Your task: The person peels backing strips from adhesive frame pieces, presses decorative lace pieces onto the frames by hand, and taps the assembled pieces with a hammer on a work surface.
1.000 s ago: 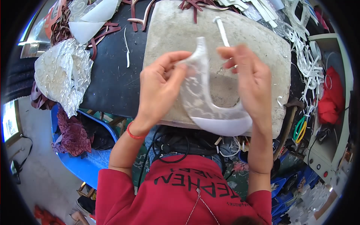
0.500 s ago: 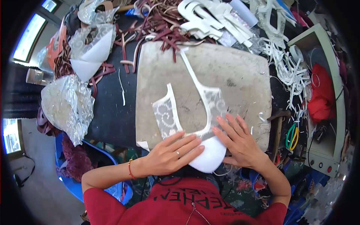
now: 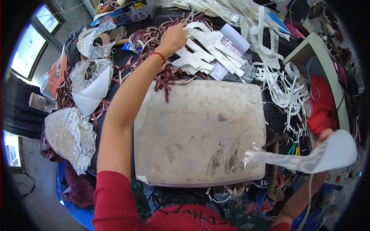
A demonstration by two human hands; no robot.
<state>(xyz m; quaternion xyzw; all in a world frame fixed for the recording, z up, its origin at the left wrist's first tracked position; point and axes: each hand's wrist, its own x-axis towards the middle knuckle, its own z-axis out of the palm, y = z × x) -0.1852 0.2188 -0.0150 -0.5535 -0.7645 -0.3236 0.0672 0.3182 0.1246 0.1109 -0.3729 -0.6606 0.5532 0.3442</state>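
Note:
My right hand is off to the right, gripping a white lace shoe upper by its wide, smooth toe part. Its narrow lace end stretches left over the board's right edge, and the upper hides most of my fingers. Far forward, my left hand is closed over the heap of dark red strips, beside flat white cut-outs. A thin, grey, pointed tool juts up from its fingertips. Below lies the worn beige board, marked with dark stains.
Lace pieces with white toes and crumpled clear plastic lie at left. White strips, a red cloth and an open grey metal box stand right. A hammer sits by the board's right edge.
Both hands have left the board. My right hand has carried the lace upper off to the right, while my left hand has reached forward to the strip heap. The view has shifted.

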